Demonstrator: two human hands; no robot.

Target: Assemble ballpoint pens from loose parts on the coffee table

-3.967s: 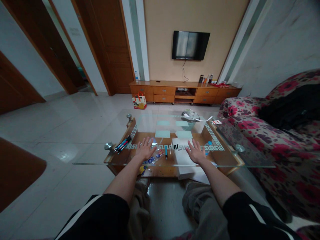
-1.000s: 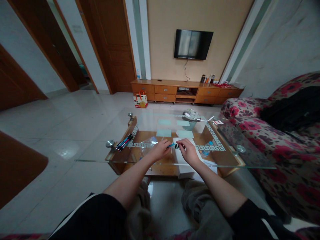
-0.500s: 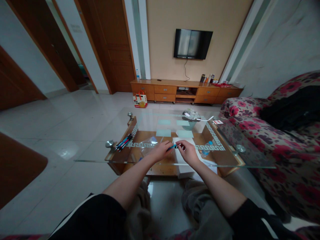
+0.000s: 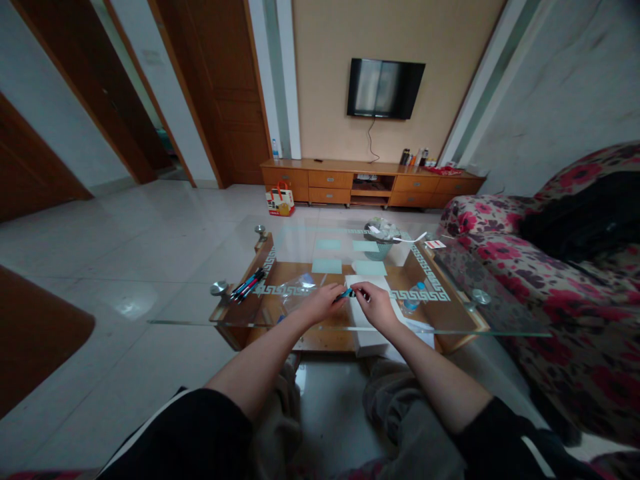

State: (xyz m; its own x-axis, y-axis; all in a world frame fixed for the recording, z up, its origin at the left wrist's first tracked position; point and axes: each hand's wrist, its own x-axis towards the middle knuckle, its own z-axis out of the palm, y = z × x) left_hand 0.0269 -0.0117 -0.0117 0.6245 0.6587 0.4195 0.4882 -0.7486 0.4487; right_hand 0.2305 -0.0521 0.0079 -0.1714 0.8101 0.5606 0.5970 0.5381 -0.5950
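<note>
My left hand point(image 4: 320, 303) and my right hand point(image 4: 377, 308) meet over the near edge of a glass coffee table point(image 4: 210, 323). Between their fingertips they pinch a small blue pen point(image 4: 345, 293) with a black part at its right end. My left hand grips the blue barrel, and my right hand holds the black end. White paper point(image 4: 361, 313) lies under my right hand. A crumpled clear plastic wrapper point(image 4: 296, 288) lies just left of my left hand.
Several pens point(image 4: 249, 285) lie at the table's left end. A plastic bottle point(image 4: 413, 297) rests on the lower shelf at right. A small basket point(image 4: 379, 235) stands at the far side. A flowered sofa point(image 4: 560, 280) runs along the right. A TV cabinet point(image 4: 370, 181) lines the far wall.
Four seconds ago both hands lay flat and open on the glass with the pen parts lying between them. Since then the hands have picked the parts up and drawn them close together.
</note>
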